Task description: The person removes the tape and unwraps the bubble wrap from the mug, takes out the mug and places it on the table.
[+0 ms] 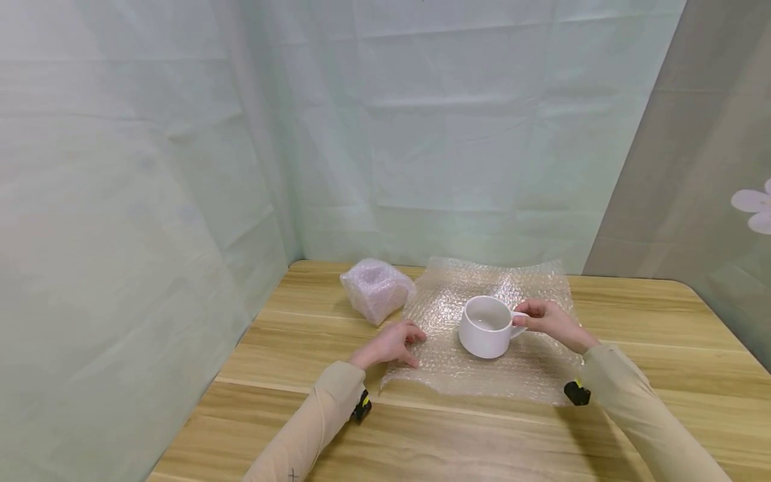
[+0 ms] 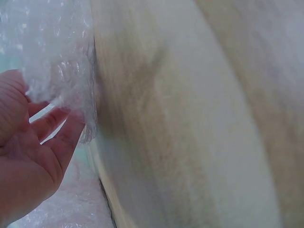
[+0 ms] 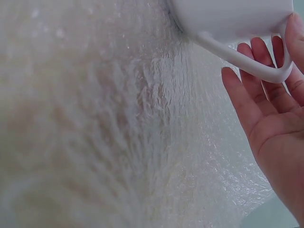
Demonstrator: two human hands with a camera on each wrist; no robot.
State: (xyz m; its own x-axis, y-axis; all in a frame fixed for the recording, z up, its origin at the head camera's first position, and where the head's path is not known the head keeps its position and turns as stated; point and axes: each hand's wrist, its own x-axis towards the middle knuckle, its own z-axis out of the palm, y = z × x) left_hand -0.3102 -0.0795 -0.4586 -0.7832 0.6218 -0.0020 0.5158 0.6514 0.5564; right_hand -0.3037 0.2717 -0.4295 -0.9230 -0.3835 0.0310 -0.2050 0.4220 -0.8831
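Observation:
A wide white mug (image 1: 485, 329) stands upright over the middle of a spread sheet of clear bubble wrap (image 1: 464, 378). My right hand (image 1: 547, 323) pinches its handle from the right, thumb on top. In the right wrist view the fingers (image 3: 241, 92) reach around the white handle (image 3: 247, 64), and the mug's base is close against the wrap. At the sheet's left edge, my left hand (image 1: 393, 344) has its thumb and fingers spread apart. The left wrist view shows those fingertips at the edge of the bubble wrap (image 2: 61, 66), partly behind it.
A bundle wrapped in bubble wrap (image 1: 376, 291) sits at the back left of the wooden table (image 1: 482, 442), next to the sheet. Pale curtains (image 1: 446, 134) hang behind the table and along its left side. A black wrist camera (image 1: 577, 393) shows by the right sleeve.

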